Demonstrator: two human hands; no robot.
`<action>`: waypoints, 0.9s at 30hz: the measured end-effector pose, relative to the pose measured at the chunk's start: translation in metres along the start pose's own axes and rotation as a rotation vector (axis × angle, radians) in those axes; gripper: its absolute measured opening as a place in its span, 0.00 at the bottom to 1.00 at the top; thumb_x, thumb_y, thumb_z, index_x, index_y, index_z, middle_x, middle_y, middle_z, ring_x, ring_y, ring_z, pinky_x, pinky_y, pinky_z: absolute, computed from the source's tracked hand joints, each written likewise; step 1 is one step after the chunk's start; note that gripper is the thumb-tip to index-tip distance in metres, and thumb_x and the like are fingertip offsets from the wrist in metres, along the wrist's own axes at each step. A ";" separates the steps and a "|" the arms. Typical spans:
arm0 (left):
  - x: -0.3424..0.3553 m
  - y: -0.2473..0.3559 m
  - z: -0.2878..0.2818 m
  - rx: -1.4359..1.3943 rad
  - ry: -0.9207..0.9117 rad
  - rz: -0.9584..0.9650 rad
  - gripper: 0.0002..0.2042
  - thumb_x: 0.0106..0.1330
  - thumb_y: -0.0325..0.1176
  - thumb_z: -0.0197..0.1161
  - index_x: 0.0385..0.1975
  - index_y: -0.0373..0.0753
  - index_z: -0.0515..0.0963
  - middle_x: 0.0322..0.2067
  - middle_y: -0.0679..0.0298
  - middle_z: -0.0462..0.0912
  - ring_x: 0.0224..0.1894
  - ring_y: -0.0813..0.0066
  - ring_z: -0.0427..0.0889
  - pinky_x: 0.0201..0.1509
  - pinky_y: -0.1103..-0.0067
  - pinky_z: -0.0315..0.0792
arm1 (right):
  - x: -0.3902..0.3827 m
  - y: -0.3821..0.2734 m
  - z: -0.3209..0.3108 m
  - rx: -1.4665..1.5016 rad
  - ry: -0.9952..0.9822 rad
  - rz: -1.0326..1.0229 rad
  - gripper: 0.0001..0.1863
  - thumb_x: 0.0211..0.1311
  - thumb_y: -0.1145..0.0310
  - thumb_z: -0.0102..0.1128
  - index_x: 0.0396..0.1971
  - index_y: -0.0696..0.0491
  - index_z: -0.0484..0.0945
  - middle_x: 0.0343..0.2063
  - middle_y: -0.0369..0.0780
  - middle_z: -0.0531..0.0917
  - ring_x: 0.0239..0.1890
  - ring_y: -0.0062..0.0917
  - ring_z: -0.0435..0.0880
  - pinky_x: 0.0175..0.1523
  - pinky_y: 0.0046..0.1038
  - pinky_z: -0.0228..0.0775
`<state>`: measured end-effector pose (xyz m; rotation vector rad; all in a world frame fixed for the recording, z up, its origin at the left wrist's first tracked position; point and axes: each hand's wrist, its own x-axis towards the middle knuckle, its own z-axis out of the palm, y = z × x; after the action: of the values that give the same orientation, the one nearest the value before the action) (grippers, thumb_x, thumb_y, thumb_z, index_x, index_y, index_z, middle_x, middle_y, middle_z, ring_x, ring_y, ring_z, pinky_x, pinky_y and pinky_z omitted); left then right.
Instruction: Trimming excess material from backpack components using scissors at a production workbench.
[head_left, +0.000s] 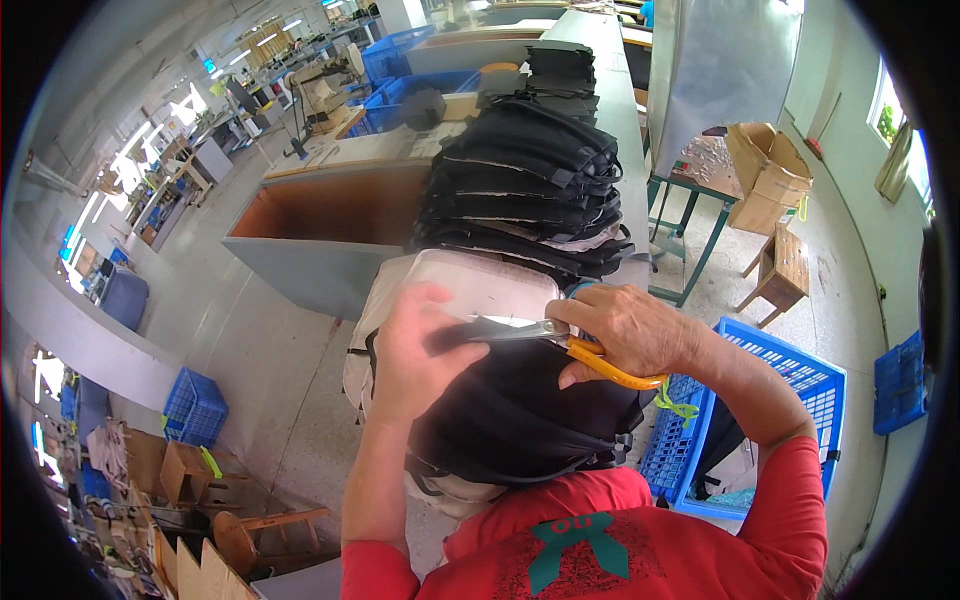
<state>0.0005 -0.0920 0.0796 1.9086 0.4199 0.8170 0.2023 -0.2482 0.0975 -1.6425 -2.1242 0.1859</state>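
Pale workshop floor (285, 395) spreads toward nine o'clock, with stacked black bags (530, 180) at twelve. At centre, the right hand (630, 328) is wrapped around orange-handled scissors (548, 330) above black fabric (530, 400); at their nine o'clock, the left hand (412, 345) curves half-open, its hold unclear. Blades (512, 332) pointing toward it could nick skin or fabric if they slip.
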 end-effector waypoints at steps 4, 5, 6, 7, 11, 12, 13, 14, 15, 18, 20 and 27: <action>0.001 -0.001 0.003 0.008 0.004 0.040 0.28 0.39 0.26 0.72 0.42 0.36 0.65 0.28 0.61 0.81 0.35 0.72 0.79 0.41 0.79 0.70 | -0.006 0.000 0.003 -0.013 0.079 -0.023 0.21 0.51 0.53 0.63 0.32 0.55 0.69 0.18 0.43 0.73 0.20 0.38 0.75 0.24 0.33 0.66; 0.001 -0.002 0.003 0.008 0.008 0.044 0.28 0.39 0.26 0.72 0.42 0.36 0.65 0.28 0.61 0.81 0.35 0.72 0.79 0.41 0.79 0.70 | -0.006 0.000 0.002 -0.035 0.065 -0.013 0.21 0.50 0.53 0.63 0.32 0.55 0.69 0.17 0.42 0.73 0.19 0.37 0.75 0.24 0.33 0.65; 0.001 -0.003 0.002 0.034 0.006 0.050 0.28 0.39 0.26 0.72 0.43 0.36 0.65 0.28 0.61 0.80 0.35 0.72 0.79 0.41 0.79 0.70 | -0.005 -0.002 0.001 -0.038 0.064 -0.017 0.21 0.50 0.53 0.63 0.32 0.55 0.69 0.17 0.42 0.73 0.19 0.37 0.75 0.24 0.33 0.65; 0.001 -0.004 0.004 0.057 -0.001 0.053 0.29 0.39 0.26 0.72 0.43 0.36 0.65 0.28 0.61 0.80 0.34 0.72 0.79 0.41 0.78 0.70 | -0.006 -0.001 -0.001 -0.036 0.052 -0.010 0.21 0.50 0.53 0.63 0.32 0.55 0.69 0.17 0.42 0.72 0.19 0.37 0.75 0.23 0.33 0.65; 0.003 0.000 0.007 0.027 -0.005 0.011 0.29 0.39 0.26 0.72 0.43 0.36 0.65 0.28 0.61 0.79 0.34 0.73 0.79 0.41 0.78 0.71 | -0.004 -0.003 -0.006 -0.098 0.126 -0.047 0.21 0.50 0.52 0.63 0.30 0.55 0.70 0.14 0.41 0.72 0.17 0.36 0.74 0.22 0.32 0.65; 0.004 0.000 0.009 0.012 -0.015 0.018 0.29 0.40 0.25 0.72 0.43 0.36 0.65 0.27 0.61 0.79 0.35 0.73 0.79 0.41 0.78 0.70 | -0.004 -0.003 -0.006 -0.099 0.126 -0.046 0.21 0.50 0.52 0.63 0.30 0.55 0.70 0.14 0.41 0.72 0.17 0.36 0.74 0.22 0.32 0.65; 0.005 0.000 0.011 -0.002 -0.024 0.025 0.29 0.40 0.25 0.72 0.44 0.37 0.65 0.27 0.60 0.79 0.35 0.73 0.79 0.41 0.79 0.70 | -0.004 -0.002 -0.004 -0.109 0.125 -0.034 0.21 0.50 0.52 0.63 0.30 0.55 0.70 0.14 0.41 0.72 0.17 0.35 0.74 0.22 0.31 0.65; 0.006 0.001 0.012 -0.002 -0.023 0.026 0.29 0.40 0.25 0.72 0.44 0.37 0.65 0.27 0.60 0.79 0.35 0.73 0.79 0.41 0.79 0.70 | -0.003 -0.002 -0.003 -0.119 0.124 -0.023 0.21 0.51 0.51 0.63 0.29 0.54 0.70 0.14 0.40 0.72 0.17 0.35 0.74 0.22 0.31 0.65; 0.006 0.003 0.012 -0.003 -0.047 0.012 0.29 0.41 0.25 0.71 0.45 0.37 0.65 0.27 0.60 0.79 0.35 0.73 0.78 0.41 0.79 0.70 | -0.004 -0.001 -0.001 -0.120 0.124 -0.024 0.21 0.51 0.51 0.63 0.29 0.54 0.70 0.14 0.40 0.72 0.17 0.35 0.74 0.22 0.31 0.65; 0.006 0.007 0.015 -0.004 -0.081 0.000 0.30 0.41 0.24 0.71 0.46 0.37 0.63 0.27 0.61 0.79 0.34 0.74 0.78 0.41 0.79 0.70 | -0.011 0.004 -0.001 -0.119 0.037 0.032 0.22 0.51 0.50 0.61 0.31 0.54 0.70 0.16 0.41 0.73 0.19 0.34 0.75 0.23 0.32 0.65; 0.007 0.007 0.015 -0.005 -0.096 0.006 0.30 0.42 0.23 0.70 0.47 0.37 0.63 0.27 0.61 0.79 0.34 0.74 0.78 0.41 0.79 0.70 | -0.012 0.005 -0.004 -0.141 0.017 0.024 0.22 0.52 0.49 0.60 0.32 0.54 0.70 0.16 0.41 0.72 0.19 0.32 0.75 0.23 0.31 0.65; 0.012 0.007 0.022 -0.070 -0.117 -0.090 0.33 0.40 0.22 0.71 0.49 0.35 0.62 0.29 0.59 0.79 0.36 0.74 0.78 0.45 0.79 0.69 | -0.003 0.002 -0.009 -0.236 0.097 -0.005 0.26 0.46 0.47 0.64 0.33 0.54 0.70 0.14 0.37 0.68 0.18 0.30 0.72 0.22 0.29 0.62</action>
<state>0.0240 -0.1029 0.0838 1.8479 0.3973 0.6492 0.2079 -0.2516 0.1039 -1.7370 -2.1416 -0.1497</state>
